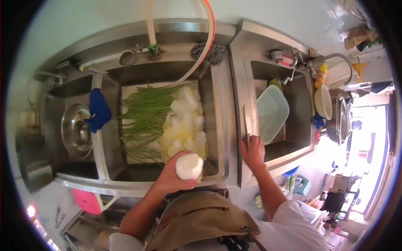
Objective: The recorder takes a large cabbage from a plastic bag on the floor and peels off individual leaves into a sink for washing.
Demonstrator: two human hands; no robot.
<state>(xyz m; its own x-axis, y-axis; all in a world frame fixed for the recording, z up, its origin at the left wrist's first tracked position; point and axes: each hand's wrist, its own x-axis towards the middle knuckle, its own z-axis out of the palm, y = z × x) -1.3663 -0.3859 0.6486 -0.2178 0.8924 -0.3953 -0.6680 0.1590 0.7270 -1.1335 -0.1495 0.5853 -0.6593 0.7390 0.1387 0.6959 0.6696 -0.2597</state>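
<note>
My left hand [172, 175] holds a pale, round vegetable [189, 166], its cut white end facing up; it looks like the base of a napa cabbage. A knife [247, 120] lies along the steel rim between two sinks, blade pointing away from me. The thumb and fingers of my right hand [255, 152] are around its handle. In the large middle sink, long green stalks [144, 109], perhaps garlic chives or scallions, lie beside loose napa cabbage leaves [185, 125]. Behind my left hand, part of the leaf pile is hidden.
A pale green plastic basket [273, 114] leans in the right sink. The left sink holds a metal bowl [77, 130], with a blue cloth [99, 109] over the divider. A hose [210, 34] hangs into the middle sink. Steel scourers [209, 52] lie on the back ledge.
</note>
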